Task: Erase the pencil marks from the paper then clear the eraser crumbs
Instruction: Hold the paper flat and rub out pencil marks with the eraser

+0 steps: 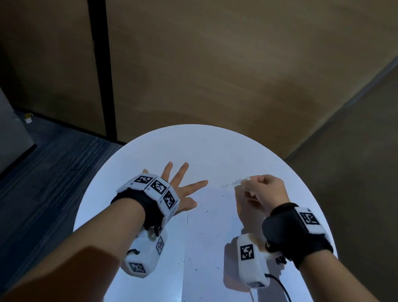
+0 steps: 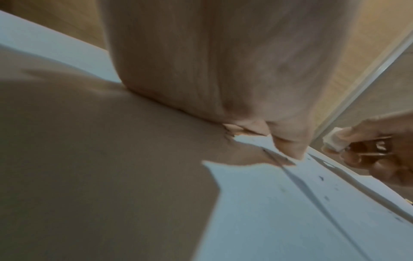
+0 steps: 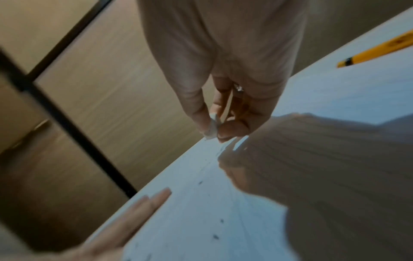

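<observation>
On a round white tabletop (image 1: 219, 143), the paper (image 1: 219, 231) lies pinned, seemingly to stop sliding, under the left hand (image 1: 177, 186) with fingers splayed flat, while the right hand (image 1: 262, 188) pinches a small eraser (image 1: 246, 179) at faint marks (image 1: 229, 184), crumbs (image 1: 205, 212) scattered.

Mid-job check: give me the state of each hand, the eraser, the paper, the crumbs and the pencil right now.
left hand: fingers spread flat, pressing on the paper.
right hand: pinches the eraser.
eraser: in the right hand's grip, tip at the paper.
paper: flat on the round table, faint smudge near the eraser.
crumbs: dark specks scattered on the paper, uncleared.
pencil: lying untouched on the table.
</observation>
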`<action>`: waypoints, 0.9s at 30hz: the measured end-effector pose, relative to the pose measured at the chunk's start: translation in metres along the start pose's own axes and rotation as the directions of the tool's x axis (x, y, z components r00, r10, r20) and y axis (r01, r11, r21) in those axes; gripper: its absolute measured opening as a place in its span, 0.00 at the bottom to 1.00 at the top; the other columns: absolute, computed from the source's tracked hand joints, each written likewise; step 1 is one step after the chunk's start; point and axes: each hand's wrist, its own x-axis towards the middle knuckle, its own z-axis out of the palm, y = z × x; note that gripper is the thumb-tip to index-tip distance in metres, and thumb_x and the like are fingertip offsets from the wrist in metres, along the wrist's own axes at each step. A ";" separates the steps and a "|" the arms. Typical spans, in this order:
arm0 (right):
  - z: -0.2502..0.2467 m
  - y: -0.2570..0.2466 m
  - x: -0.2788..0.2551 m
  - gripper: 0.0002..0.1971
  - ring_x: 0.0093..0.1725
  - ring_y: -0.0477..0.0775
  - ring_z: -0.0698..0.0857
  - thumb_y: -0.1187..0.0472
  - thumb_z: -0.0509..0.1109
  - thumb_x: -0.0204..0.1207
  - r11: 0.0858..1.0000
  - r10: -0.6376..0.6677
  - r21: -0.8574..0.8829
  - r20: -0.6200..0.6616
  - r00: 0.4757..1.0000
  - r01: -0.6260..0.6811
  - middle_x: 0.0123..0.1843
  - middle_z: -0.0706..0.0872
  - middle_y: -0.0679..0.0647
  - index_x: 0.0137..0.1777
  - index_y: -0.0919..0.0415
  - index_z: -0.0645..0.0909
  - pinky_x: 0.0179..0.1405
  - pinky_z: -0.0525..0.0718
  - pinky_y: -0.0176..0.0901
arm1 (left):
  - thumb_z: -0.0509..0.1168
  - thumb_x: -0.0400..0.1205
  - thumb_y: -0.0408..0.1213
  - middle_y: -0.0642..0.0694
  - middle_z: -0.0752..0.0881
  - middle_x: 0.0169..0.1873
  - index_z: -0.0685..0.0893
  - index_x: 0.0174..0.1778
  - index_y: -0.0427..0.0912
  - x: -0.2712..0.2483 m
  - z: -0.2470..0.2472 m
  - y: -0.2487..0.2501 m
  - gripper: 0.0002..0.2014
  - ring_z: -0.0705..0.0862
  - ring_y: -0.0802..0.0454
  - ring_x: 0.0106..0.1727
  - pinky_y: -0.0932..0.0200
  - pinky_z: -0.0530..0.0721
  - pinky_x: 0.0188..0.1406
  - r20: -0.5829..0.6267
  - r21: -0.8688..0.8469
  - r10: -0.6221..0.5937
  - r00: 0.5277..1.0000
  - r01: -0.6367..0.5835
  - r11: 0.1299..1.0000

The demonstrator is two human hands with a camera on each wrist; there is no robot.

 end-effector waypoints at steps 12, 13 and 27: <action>0.066 -0.012 -0.019 0.05 0.46 0.59 0.83 0.64 0.64 0.76 0.581 -0.288 -0.705 0.290 0.913 0.407 0.49 0.85 0.59 0.47 0.62 0.81 0.42 0.79 0.44 | 0.48 0.75 0.74 0.55 0.24 0.78 0.32 0.75 0.76 -0.004 -0.002 0.003 0.38 0.29 0.42 0.81 0.20 0.44 0.70 0.025 0.086 0.000 1.000 -0.002 0.996; 0.060 -0.013 -0.016 0.05 0.44 0.60 0.81 0.63 0.64 0.76 0.557 -0.271 -0.743 0.259 0.927 0.371 0.49 0.84 0.59 0.46 0.62 0.80 0.41 0.78 0.44 | 0.47 0.75 0.74 0.55 0.24 0.78 0.30 0.73 0.77 -0.004 -0.002 0.002 0.37 0.29 0.41 0.81 0.20 0.44 0.70 0.031 0.081 0.006 1.000 -0.008 0.997; 0.043 -0.015 -0.022 0.07 0.43 0.60 0.80 0.63 0.62 0.78 0.502 -0.257 -0.829 0.131 0.957 0.248 0.50 0.84 0.60 0.51 0.65 0.79 0.39 0.76 0.43 | 0.47 0.74 0.75 0.56 0.23 0.77 0.28 0.70 0.80 0.000 -0.001 -0.002 0.37 0.28 0.42 0.81 0.20 0.42 0.70 0.037 0.070 0.021 0.999 -0.023 0.997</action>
